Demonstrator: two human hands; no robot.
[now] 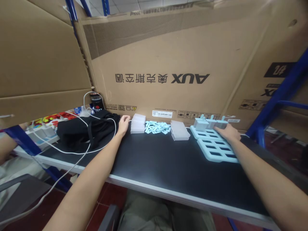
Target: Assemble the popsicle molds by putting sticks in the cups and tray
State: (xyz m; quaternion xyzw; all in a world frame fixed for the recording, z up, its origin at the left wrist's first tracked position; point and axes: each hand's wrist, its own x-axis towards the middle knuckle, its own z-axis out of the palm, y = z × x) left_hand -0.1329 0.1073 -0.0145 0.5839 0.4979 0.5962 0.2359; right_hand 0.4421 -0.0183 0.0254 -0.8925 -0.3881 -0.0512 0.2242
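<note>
My right hand (228, 132) is at the far end of a light blue rack (218, 150) with rectangular openings. Its fingers are closed around the lower part of a popsicle mold (221, 123), a translucent cup with a light blue stick top. Two similar popsicle molds (201, 124) stand upright in the rack to its left. My left hand (124, 125) lies at the back of the table with curled fingers, just left of a stack of translucent cups (138, 124). Whether those fingers hold anything is hidden.
Light blue sticks (157, 127) lie piled between the left stack and more translucent cups (180, 130). A black bag (79, 131) and white cable (106, 149) lie left, with a dark bottle (97, 102) behind. Cardboard (156, 57) walls the back; blue posts (279, 93) flank the table.
</note>
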